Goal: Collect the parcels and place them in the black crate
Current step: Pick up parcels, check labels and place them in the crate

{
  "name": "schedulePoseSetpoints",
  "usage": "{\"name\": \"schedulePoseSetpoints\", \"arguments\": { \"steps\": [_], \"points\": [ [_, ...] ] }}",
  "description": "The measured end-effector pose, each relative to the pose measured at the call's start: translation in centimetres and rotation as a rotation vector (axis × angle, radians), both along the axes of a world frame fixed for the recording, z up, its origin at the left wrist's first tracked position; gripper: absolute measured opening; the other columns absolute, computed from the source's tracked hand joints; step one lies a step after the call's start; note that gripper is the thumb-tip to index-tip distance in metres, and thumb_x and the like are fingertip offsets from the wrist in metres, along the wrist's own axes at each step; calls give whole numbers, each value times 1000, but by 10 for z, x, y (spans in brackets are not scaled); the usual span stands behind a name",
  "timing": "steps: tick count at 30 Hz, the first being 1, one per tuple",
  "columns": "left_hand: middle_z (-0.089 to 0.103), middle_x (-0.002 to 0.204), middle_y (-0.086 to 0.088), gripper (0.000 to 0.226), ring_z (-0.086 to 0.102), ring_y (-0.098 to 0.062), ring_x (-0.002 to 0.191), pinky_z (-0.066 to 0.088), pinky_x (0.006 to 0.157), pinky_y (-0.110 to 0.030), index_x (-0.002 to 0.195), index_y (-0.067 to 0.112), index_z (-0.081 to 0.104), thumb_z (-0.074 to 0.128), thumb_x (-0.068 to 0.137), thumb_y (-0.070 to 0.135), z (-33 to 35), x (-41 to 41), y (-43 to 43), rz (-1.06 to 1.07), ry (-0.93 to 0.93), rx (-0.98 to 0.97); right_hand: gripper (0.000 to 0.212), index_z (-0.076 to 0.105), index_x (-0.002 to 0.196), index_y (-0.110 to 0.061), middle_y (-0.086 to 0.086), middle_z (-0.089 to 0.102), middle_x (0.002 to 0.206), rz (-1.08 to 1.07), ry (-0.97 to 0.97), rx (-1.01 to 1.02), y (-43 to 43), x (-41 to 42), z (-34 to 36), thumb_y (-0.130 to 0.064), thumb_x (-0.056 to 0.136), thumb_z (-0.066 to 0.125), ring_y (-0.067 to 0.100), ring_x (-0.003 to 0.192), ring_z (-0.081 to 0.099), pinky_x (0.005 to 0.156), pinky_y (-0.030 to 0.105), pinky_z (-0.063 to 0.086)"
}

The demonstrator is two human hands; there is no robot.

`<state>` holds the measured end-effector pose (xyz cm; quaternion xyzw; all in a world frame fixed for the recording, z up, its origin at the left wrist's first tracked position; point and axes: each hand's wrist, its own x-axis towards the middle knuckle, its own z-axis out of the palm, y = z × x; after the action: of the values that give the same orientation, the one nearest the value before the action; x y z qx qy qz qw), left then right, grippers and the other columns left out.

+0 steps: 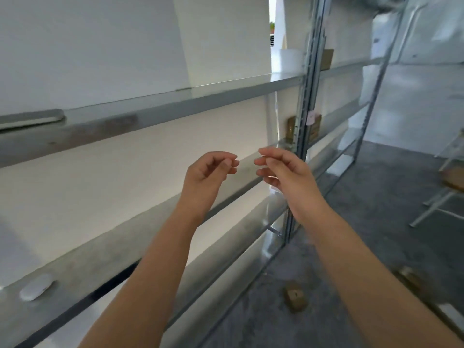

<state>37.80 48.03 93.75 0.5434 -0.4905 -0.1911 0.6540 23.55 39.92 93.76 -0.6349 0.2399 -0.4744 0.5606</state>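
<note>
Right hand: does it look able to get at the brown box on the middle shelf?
Probably not yet. The right hand is empty, but the brown box sits farther along the shelf, partly behind the upright post; a step closer looks needed.

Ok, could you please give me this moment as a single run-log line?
left hand: holds nothing | right hand: holds nothing | floor parcel: untouched | black crate: not in view

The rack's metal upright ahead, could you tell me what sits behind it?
A brown cardboard parcel shows either side of the upright, which covers its middle, so whether it is one parcel or two is unclear.
</note>
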Motion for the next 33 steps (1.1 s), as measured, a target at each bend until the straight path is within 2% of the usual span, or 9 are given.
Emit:
{"name": "schedulePoseSetpoints", "arguments": {
  "steps": [5,10,18,27,33],
  "points": [
    [71,89,5,20,68,-5,81,50,75,-13,91,19,66,51,95,6,0,2,-58,-200,-26,37,22,65,98,-22,-7,71,88,-174,-22,51,-34,-8,-2,-8,95,48,4,73,66,70,15,51],
    [72,83,11,21,67,0,78,51,73,-11,91,21,67,52,95,7,-9,-6,-113,-389,-6,36,23,66,94,-25,-10,73,84,-354,-22,69,-58,-26,-9,-9,95,48,4,73,65,64,13,48],
    [70,89,4,20,67,-2,80,47,70,-9,92,20,65,52,95,6,-45,-75,-187,-701,37,84,24,61,92,-24,-8,68,83,-662,4,139,-83,-90,-37,-5,95,46,-1,64,61,66,15,45],
    [71,89,4,18,67,-2,80,47,69,-9,94,17,66,52,95,7,-33,-168,-268,-799,41,52,24,63,93,-24,-9,69,85,-757,20,81,-145,-185,-32,-7,95,47,6,73,61,72,22,46],
    [71,85,10,23,67,-1,79,46,70,-9,89,25,65,52,95,7,-18,-272,-322,-899,1,-4,22,63,97,-22,-8,70,87,-848,66,13,-186,-282,-11,-8,96,46,4,75,63,70,17,48]
  ]
}}
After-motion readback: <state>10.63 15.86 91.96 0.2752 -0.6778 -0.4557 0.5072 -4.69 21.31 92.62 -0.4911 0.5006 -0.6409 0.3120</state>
